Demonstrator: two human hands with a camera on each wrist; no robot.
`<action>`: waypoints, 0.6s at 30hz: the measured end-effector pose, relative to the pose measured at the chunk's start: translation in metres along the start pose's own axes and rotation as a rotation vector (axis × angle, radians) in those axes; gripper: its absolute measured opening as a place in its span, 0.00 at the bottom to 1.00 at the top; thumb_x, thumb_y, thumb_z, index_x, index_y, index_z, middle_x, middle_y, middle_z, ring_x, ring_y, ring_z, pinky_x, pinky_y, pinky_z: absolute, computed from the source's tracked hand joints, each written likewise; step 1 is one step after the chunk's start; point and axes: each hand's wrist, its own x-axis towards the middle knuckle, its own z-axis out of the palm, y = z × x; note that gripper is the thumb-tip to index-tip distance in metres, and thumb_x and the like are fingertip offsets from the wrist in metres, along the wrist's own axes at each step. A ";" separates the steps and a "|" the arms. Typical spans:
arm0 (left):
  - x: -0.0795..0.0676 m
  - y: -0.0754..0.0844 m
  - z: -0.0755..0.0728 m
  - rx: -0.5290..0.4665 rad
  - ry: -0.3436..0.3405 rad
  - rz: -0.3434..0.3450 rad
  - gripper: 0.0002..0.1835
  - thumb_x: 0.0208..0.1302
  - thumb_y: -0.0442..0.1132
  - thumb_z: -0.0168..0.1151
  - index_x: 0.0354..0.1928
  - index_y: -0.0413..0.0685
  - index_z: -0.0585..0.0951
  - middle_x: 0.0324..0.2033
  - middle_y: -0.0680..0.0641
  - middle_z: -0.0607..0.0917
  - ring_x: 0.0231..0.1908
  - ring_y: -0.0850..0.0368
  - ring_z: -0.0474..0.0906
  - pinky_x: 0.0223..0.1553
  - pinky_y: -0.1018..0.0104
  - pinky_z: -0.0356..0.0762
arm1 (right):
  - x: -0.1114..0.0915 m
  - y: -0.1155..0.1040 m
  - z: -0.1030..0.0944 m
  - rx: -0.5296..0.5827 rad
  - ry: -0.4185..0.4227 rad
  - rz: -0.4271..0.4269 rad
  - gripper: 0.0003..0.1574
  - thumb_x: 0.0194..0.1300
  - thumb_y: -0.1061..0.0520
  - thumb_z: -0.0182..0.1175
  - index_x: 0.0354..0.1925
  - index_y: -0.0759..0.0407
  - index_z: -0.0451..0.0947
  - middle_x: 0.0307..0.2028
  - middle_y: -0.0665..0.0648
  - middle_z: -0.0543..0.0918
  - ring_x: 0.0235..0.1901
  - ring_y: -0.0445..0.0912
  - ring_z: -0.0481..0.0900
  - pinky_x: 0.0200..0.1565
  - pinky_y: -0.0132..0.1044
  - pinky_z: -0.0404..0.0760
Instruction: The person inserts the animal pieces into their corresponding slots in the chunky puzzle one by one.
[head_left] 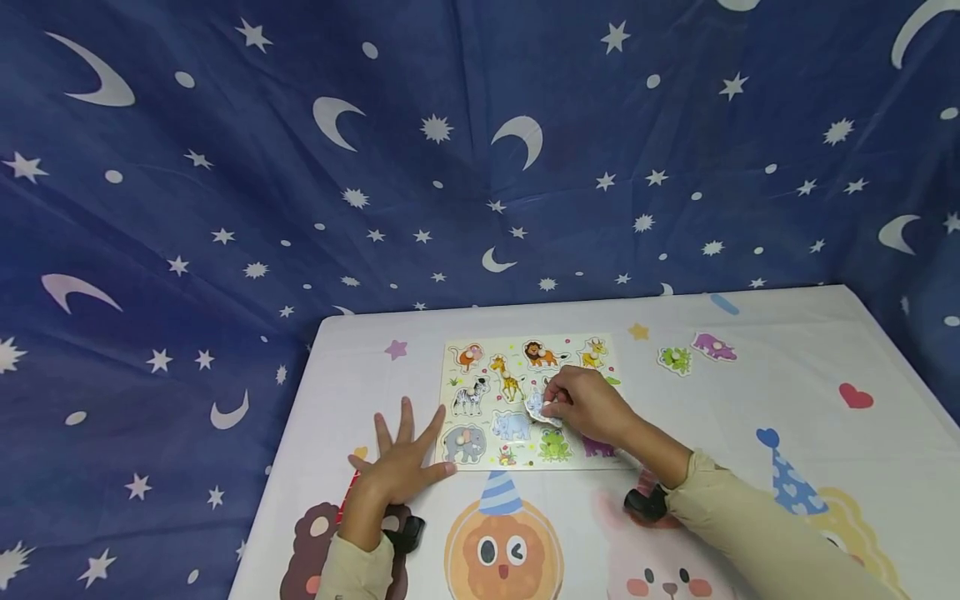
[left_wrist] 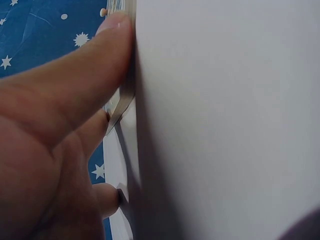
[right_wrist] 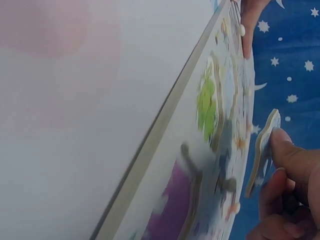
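Observation:
A wooden peg puzzle board [head_left: 487, 462] with animal shapes lies flat on the table. My right hand [head_left: 592, 407] pinches a light-blue animal puzzle piece [head_left: 535, 403] between thumb and fingers, tilted over the board's middle right. In the right wrist view, that piece [right_wrist: 261, 150] stands apart from the board surface. My left hand [head_left: 399, 472] has its fingers spread at the lower left corner, the thumb [left_wrist: 117, 30] against the board's edge. The elephant [head_left: 463, 444], zebra [head_left: 470, 397], giraffe [head_left: 506, 378] and lion [head_left: 542, 356] are on the board.
A green puzzle piece [head_left: 675, 360] and a purple animal piece [head_left: 714, 347] lie on the table right of the board. The white tablecloth [head_left: 795, 375] carries printed cartoon figures. Behind the table hangs a blue curtain [head_left: 420, 83] with moons and stars.

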 end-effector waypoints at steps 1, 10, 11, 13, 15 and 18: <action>-0.001 0.000 -0.001 0.001 0.000 0.001 0.49 0.60 0.64 0.68 0.79 0.78 0.54 0.82 0.41 0.31 0.75 0.22 0.19 0.49 0.05 0.23 | 0.002 -0.002 0.002 0.000 -0.003 -0.006 0.11 0.59 0.55 0.76 0.29 0.49 0.81 0.25 0.45 0.71 0.26 0.37 0.67 0.31 0.30 0.68; -0.003 -0.002 -0.003 0.012 0.003 0.002 0.48 0.61 0.65 0.67 0.80 0.78 0.53 0.82 0.39 0.32 0.75 0.21 0.20 0.48 0.04 0.24 | 0.013 -0.021 0.021 0.003 -0.059 -0.017 0.10 0.60 0.54 0.75 0.30 0.48 0.81 0.24 0.43 0.72 0.27 0.37 0.68 0.32 0.30 0.68; -0.003 -0.002 -0.002 0.013 0.003 0.003 0.48 0.61 0.65 0.67 0.80 0.78 0.53 0.82 0.39 0.32 0.75 0.21 0.20 0.48 0.04 0.24 | 0.013 -0.021 0.023 0.000 -0.063 -0.021 0.09 0.60 0.54 0.75 0.30 0.48 0.81 0.25 0.43 0.72 0.27 0.36 0.68 0.31 0.30 0.69; -0.003 -0.001 -0.002 0.012 0.001 0.004 0.48 0.61 0.65 0.67 0.80 0.78 0.53 0.82 0.39 0.32 0.75 0.21 0.20 0.48 0.04 0.24 | 0.015 -0.023 0.027 -0.002 -0.068 -0.022 0.09 0.60 0.54 0.75 0.30 0.48 0.81 0.25 0.43 0.72 0.26 0.36 0.68 0.31 0.29 0.69; -0.002 -0.001 -0.002 0.012 -0.001 0.005 0.48 0.61 0.65 0.67 0.80 0.78 0.53 0.82 0.40 0.32 0.75 0.21 0.20 0.48 0.04 0.24 | 0.017 -0.024 0.031 -0.003 -0.070 -0.020 0.09 0.60 0.54 0.75 0.30 0.49 0.82 0.25 0.43 0.73 0.26 0.36 0.69 0.31 0.29 0.69; -0.002 0.000 -0.003 0.011 -0.004 0.007 0.48 0.61 0.66 0.67 0.80 0.78 0.53 0.82 0.40 0.32 0.75 0.21 0.20 0.48 0.04 0.25 | 0.018 -0.026 0.035 -0.003 -0.078 -0.013 0.08 0.59 0.55 0.75 0.30 0.49 0.83 0.25 0.43 0.73 0.27 0.36 0.69 0.31 0.28 0.70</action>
